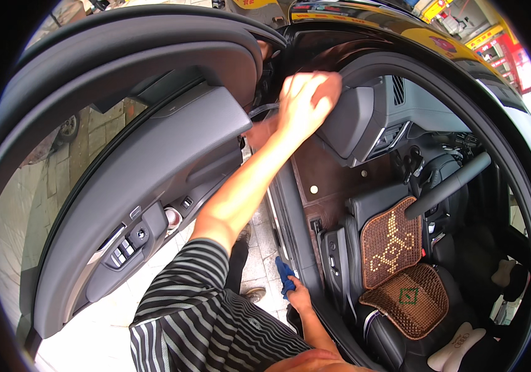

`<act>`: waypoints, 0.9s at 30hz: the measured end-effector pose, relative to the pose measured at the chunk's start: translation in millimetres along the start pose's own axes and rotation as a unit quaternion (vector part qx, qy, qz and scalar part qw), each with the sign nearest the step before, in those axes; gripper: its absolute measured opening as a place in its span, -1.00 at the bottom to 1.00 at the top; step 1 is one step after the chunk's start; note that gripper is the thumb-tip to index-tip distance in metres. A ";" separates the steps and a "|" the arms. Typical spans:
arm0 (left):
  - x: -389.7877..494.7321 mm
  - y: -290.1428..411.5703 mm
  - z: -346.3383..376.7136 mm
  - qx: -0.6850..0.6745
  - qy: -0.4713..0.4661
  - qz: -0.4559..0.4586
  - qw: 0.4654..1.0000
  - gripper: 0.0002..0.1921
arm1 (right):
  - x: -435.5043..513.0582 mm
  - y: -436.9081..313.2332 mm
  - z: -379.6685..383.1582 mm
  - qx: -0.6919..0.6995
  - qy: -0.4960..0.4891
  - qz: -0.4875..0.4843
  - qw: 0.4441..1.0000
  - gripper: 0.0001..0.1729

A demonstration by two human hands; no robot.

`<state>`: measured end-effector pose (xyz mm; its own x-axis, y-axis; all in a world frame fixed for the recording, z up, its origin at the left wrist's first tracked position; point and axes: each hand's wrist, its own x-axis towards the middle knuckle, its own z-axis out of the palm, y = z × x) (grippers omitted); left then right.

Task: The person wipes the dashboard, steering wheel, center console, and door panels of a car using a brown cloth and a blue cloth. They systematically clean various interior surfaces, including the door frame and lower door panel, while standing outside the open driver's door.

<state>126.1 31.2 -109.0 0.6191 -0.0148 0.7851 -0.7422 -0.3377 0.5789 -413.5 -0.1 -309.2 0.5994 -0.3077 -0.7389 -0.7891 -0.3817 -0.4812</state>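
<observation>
My left hand (309,104) is raised, blurred, at the front edge of the car's door opening, between the open door (153,130) and the dashboard's end. Its fingers look bent; whether it holds anything cannot be told. A blurred reddish-brown patch shows just below its wrist. Lower down, beside the door sill (288,209), my right hand (299,295) grips a blue cloth (284,274), which hangs out from its fingers. Inside the car, a woven brown seat cover with light beads (392,242) lies on the black leather seat (374,204).
The door's armrest with window switches (122,253) is at the left, a round container (172,218) in its pocket. A dark floor mat (339,176) lies in the footwell. A grey bar (449,186) crosses above the seat. A shoe (253,294) stands on the paving.
</observation>
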 end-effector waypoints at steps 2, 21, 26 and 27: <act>42.8 11.5 32.1 0.012 0.080 0.050 0.995 -0.43 | -2.3 1.7 -0.5 0.025 -0.006 0.018 0.999 -0.30; -165.6 -76.1 -8.7 0.107 -0.197 -0.150 0.963 -0.39 | 16.1 35.8 19.0 -0.022 0.024 -0.032 0.999 -0.31; -257.3 -154.5 2.6 0.038 -0.053 -0.522 0.850 -0.44 | 19.2 31.8 22.0 0.015 -0.009 0.015 1.000 -0.30; -266.3 -176.0 9.2 0.019 0.012 -0.569 0.822 -0.45 | 21.7 34.6 26.8 -0.009 0.005 0.000 1.000 -0.30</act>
<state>94.2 85.9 -422.0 0.9017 0.3492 -0.2548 0.3219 -0.1489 0.9350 -431.4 3.3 -354.5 0.6006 -0.3164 -0.7343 -0.7869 -0.3964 -0.4728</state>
